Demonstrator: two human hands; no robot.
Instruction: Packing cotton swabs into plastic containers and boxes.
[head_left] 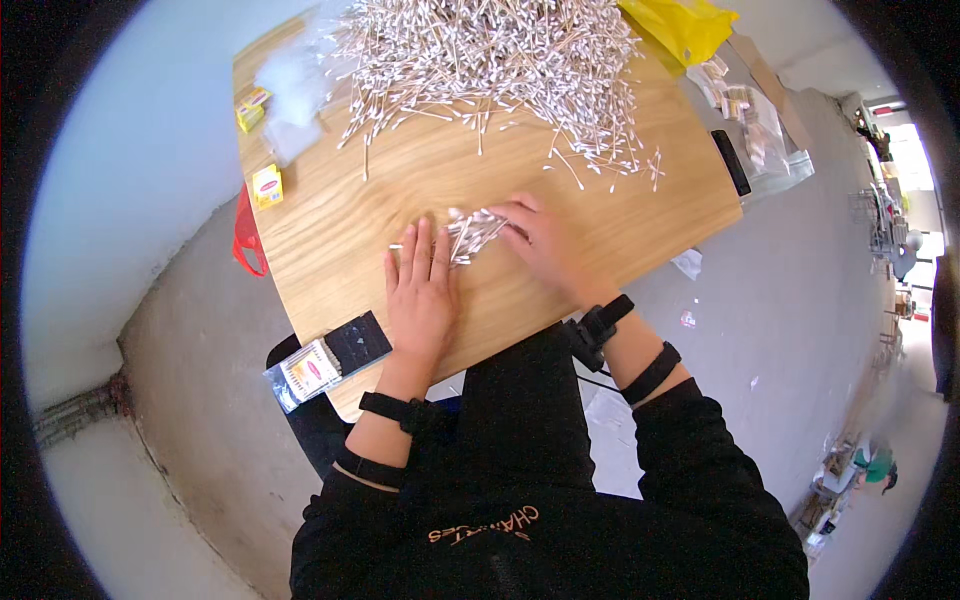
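A small bunch of cotton swabs (472, 238) lies on the wooden table (350, 270) between my two hands. My left hand (420, 295) rests flat at its left side, fingers stretched out and touching the nearest swabs; one tip pokes out past the fingers. From the right, my right hand (540, 240) bends its fingers and thumb around the other ends of the bunch; its palm is slightly blurred. At the far side of the table spreads a big heap of loose cotton swabs (500, 70), with a few strays along its near edge.
Yellow packets (267, 187) and clear plastic bags (290, 95) lie on the left. A phone (358, 342) and a packed swab bag (308, 370) sit at the near left corner. A yellow bag (685, 30), a dark phone-like object (730, 162) and bagged bundles (755, 120) are at the right.
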